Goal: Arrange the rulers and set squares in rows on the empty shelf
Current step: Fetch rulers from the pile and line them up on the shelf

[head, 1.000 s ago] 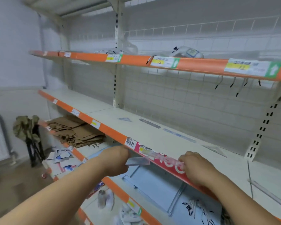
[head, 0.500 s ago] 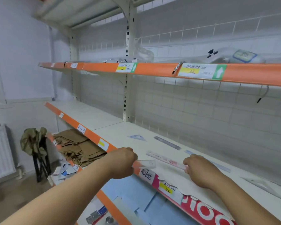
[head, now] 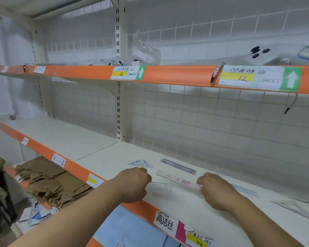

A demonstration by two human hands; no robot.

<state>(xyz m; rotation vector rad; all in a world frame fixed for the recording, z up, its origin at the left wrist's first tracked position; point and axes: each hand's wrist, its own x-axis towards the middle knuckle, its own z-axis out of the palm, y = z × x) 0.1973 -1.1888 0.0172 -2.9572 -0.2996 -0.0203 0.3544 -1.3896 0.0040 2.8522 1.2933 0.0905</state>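
Observation:
My left hand (head: 133, 184) holds a clear plastic set square (head: 160, 187) just above the white middle shelf (head: 89, 148), near its front edge. My right hand (head: 215, 190) grips one end of a pink and clear ruler (head: 175, 178) that slants away to the left over the shelf. Behind them lie a small blue set square (head: 140, 163), a dark grey ruler (head: 178, 168) and a pale blue ruler (head: 246, 190). A clear set square (head: 292, 205) lies at the right.
An orange-edged upper shelf (head: 168, 75) with price tags overhangs the work area, and a wire grid backs it. Brown paper bags (head: 48, 182) are stacked on the lower shelf at left. A steel upright (head: 118, 97) divides the bays.
Both hands have risen from the shelf's orange front lip and moved in over the shelf surface, carrying the set square and the ruler. The view has tilted upward.

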